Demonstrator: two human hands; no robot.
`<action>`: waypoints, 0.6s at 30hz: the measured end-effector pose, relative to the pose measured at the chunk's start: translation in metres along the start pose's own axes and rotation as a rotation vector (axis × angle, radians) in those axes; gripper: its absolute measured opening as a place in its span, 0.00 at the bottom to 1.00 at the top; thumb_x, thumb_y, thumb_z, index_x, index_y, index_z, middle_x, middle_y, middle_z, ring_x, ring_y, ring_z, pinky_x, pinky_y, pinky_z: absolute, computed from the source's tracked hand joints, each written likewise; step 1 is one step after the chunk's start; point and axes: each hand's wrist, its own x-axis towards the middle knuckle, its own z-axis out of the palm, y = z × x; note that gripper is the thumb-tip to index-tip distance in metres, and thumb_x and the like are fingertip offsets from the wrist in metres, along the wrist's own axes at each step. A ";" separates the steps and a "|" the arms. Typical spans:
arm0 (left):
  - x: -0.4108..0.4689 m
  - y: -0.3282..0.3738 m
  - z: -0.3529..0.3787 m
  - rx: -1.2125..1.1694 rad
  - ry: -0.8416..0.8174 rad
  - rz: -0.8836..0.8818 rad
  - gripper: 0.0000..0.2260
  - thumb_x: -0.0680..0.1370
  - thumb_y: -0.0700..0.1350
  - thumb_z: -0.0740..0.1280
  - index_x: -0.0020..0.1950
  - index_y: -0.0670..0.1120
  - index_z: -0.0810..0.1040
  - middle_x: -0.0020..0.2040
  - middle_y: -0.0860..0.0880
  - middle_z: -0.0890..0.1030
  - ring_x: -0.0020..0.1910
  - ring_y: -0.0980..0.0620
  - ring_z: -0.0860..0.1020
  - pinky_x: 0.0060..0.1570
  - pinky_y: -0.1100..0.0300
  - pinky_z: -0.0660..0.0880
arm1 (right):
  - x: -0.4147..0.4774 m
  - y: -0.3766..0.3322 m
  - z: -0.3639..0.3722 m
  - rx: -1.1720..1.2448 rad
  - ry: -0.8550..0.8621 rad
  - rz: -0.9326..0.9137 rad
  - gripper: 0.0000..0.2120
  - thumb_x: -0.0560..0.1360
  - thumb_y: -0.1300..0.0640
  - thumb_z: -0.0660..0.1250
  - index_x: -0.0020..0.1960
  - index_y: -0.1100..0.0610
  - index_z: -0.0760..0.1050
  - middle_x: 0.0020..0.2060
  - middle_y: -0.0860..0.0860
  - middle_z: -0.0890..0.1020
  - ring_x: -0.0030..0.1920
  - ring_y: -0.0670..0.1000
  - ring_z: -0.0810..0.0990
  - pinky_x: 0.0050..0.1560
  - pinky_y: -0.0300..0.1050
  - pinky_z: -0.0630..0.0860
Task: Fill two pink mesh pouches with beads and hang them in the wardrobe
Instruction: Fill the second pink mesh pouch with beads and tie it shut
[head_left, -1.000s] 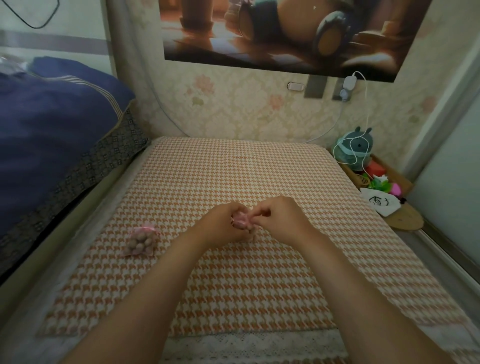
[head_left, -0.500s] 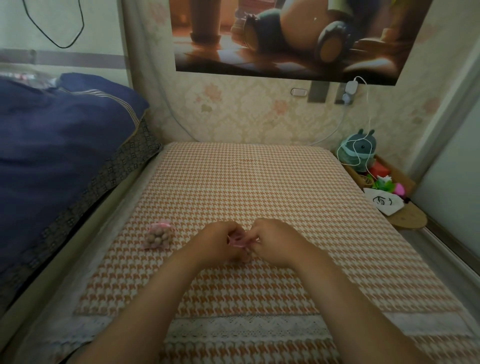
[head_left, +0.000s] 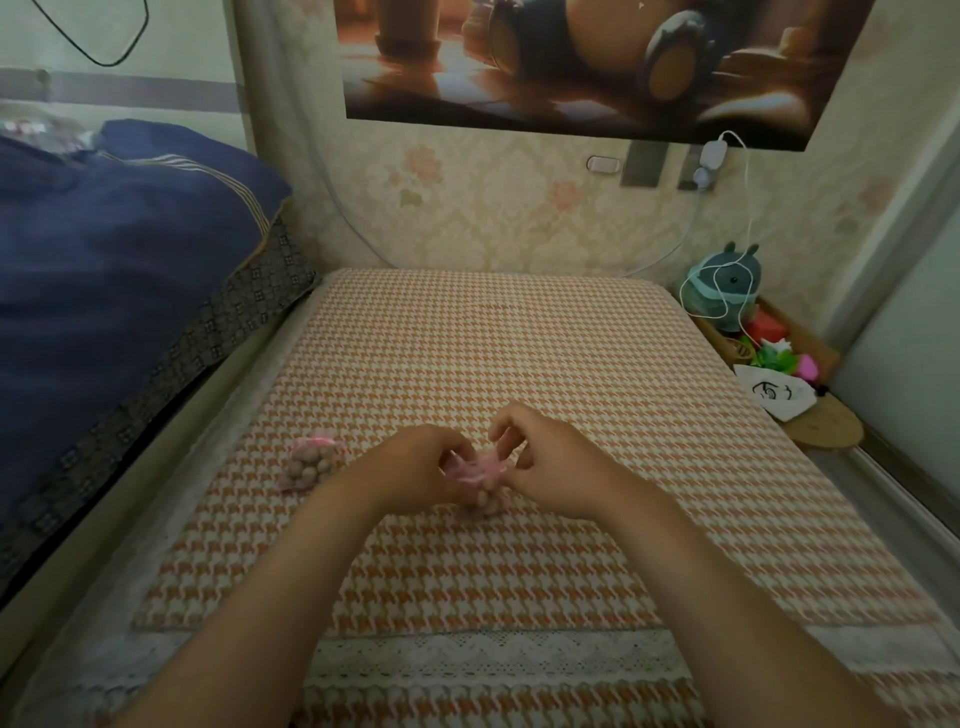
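Reaching forward from the bottom edge, two bare forearms cross a band of white lace (head_left: 493, 660) and meet above the orange and white checked cloth (head_left: 519, 364) that covers the bed.

The left hand (head_left: 415, 467) and the right hand (head_left: 550, 467) are very close together, and between them is the pink pouch (head_left: 480, 470). The left fingers (head_left: 448, 457) are curled inward and pinch the gathered pink top from the left side. The right thumb and first finger pinch the same top from the right side. The other right fingers (head_left: 511, 457) are bent and a little apart from each other. Under the pinched top hang the brown beads (head_left: 485, 504), which touch the cloth.

The second pouch (head_left: 310, 462), also pink and full of round beads, lies on the cloth to the left of the left hand, apart from it.

Further left, a dark blue quilt (head_left: 119, 249) is piled beside the bed. On the right, on a wooden shelf (head_left: 826, 428), lies a white bag (head_left: 776, 392) with a black drawing of an eye; I can read no letters on it. Behind it sits a green plush toy (head_left: 724, 283) with a white cable (head_left: 748, 208) looped over it. The cable goes up to a charger (head_left: 714, 153) on the flowered wall. Above hangs a large poster (head_left: 571, 62) in brown tones.
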 end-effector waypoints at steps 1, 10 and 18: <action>-0.001 0.000 -0.002 -0.001 -0.006 -0.006 0.18 0.71 0.56 0.76 0.58 0.54 0.79 0.45 0.58 0.79 0.43 0.58 0.77 0.45 0.62 0.75 | 0.000 0.000 0.000 0.043 -0.014 0.039 0.18 0.77 0.53 0.72 0.62 0.40 0.71 0.51 0.41 0.80 0.45 0.44 0.82 0.47 0.45 0.82; -0.005 0.003 -0.013 -0.029 -0.028 -0.122 0.06 0.74 0.46 0.74 0.49 0.48 0.84 0.38 0.53 0.85 0.35 0.55 0.83 0.36 0.62 0.79 | 0.001 0.004 -0.002 0.011 0.048 0.153 0.03 0.77 0.55 0.74 0.49 0.51 0.87 0.34 0.43 0.82 0.31 0.42 0.78 0.36 0.41 0.75; -0.006 -0.006 -0.019 -0.054 -0.008 -0.130 0.07 0.79 0.47 0.68 0.46 0.47 0.85 0.37 0.57 0.81 0.35 0.57 0.77 0.34 0.64 0.71 | 0.002 0.012 -0.009 0.045 0.017 0.255 0.07 0.80 0.57 0.70 0.53 0.51 0.87 0.35 0.47 0.83 0.34 0.50 0.77 0.39 0.51 0.78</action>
